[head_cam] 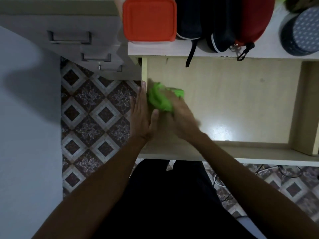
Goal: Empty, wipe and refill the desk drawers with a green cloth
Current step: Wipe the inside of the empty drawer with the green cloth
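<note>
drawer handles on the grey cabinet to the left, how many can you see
3, stacked down the cabinet front: the top handle, the middle handle below it, and the bottom handle nearest the floor. More may sit above the frame.

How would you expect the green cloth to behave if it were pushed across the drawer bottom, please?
The green cloth looks bunched and folded under the right hand, so it is probably floppy and light. On the smooth, shiny drawer bottom it would likely slide easily.

Right hand (179,114) motion-blurred, its grip on green cloth (159,99) perhaps partial.
</note>
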